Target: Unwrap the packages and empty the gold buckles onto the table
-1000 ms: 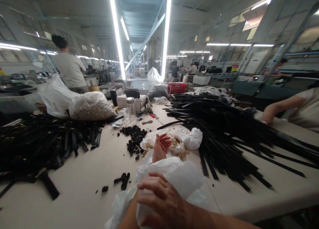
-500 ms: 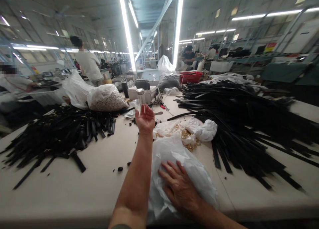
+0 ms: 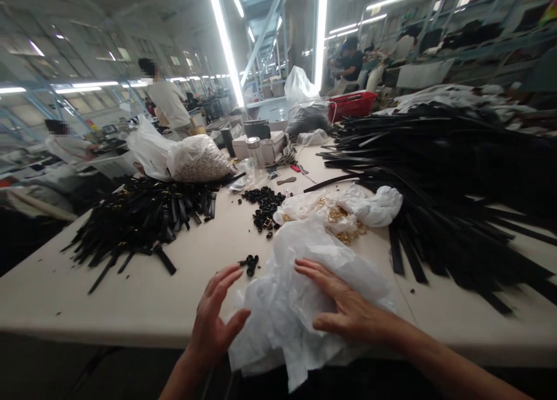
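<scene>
A crumpled white plastic bag (image 3: 300,295) lies at the near edge of the pale table (image 3: 130,295) and hangs over it. My right hand (image 3: 343,307) rests flat on top of the bag, fingers spread. My left hand (image 3: 215,319) is open beside the bag's left edge, thumb touching the plastic, holding nothing. Just beyond the bag sit a few small black loops (image 3: 250,264), a heap of black loops (image 3: 263,206), and gold buckles (image 3: 343,226) on white plastic.
A large pile of black straps (image 3: 456,185) fills the right side, a smaller one (image 3: 143,214) the left. Farther back stand a bag of pale pieces (image 3: 198,159), a white box (image 3: 265,145), a clear jar (image 3: 253,151) and a red basket (image 3: 352,103). Other people work at the left and far back.
My left hand has pulled back from reaching far over the table to the bag's near left edge. My right hand shifted slightly on the bag. The view tilted down.
</scene>
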Available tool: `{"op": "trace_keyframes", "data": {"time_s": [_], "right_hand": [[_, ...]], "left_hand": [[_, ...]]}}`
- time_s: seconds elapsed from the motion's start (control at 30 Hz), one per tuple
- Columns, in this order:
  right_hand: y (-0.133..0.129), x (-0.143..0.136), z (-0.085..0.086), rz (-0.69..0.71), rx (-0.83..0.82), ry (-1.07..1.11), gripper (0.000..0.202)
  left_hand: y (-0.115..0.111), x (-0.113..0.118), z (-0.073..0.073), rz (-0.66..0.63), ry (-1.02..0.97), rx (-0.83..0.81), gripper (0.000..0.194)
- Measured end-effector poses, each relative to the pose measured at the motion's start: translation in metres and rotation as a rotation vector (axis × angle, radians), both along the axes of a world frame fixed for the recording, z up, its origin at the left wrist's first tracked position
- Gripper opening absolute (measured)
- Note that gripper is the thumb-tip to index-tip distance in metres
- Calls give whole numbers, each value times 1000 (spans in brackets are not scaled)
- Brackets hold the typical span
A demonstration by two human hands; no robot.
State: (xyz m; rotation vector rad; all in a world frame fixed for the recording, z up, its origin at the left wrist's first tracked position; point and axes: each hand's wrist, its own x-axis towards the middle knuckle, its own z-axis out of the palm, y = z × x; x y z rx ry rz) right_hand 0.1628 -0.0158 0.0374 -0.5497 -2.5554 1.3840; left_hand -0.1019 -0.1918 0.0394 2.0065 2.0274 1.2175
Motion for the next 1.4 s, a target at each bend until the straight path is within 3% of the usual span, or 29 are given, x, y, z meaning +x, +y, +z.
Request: {"op": "trace_keyframes", "data": {"time_s": [0.1,0.17,0.27,0.33,0.5,0.63,0.77,0.93,1.07,1.17,1.27,1.33,1.4], "right_hand": [[9,5,0,53,-3,-5,99],[14,7,-3,72,0,-15,105],[19,13,-4,136,24,1,113],[19,18,-1,201,98,-6,119],[11,29,0,376,298,-57,115],[11,33,-18,215,410,-98,84],[13,32,-26,32,415,-60,60],[1,21,-10,-46,366,-34,49],[-15,8,1,-4,384,-34,50],[-25,3,-6,26,422,-42,46],[-31,3,-24,16,496,-64,53],[-34,3,-36,-1,542,-62,57],[-37,2,-46,-10,589,-49,57]], "left_hand": [[-42,16,-27,50,56,70,66],[-59,33,-39,-3,194,134,70],[-67,53,-53,-87,427,96,52],[-62,57,-60,-53,488,19,38],[-38,49,-67,-1,455,-92,41],[-23,58,-66,-62,373,-109,44],[-16,71,-65,12,232,-85,42],[-13,70,-64,-71,246,-149,27],[-8,63,-63,-124,274,-144,35],[-8,48,-55,-196,283,-99,40],[-9,32,-31,-143,154,55,37],[1,33,-4,-8,-173,146,22],[25,51,29,37,-737,217,19]]}}
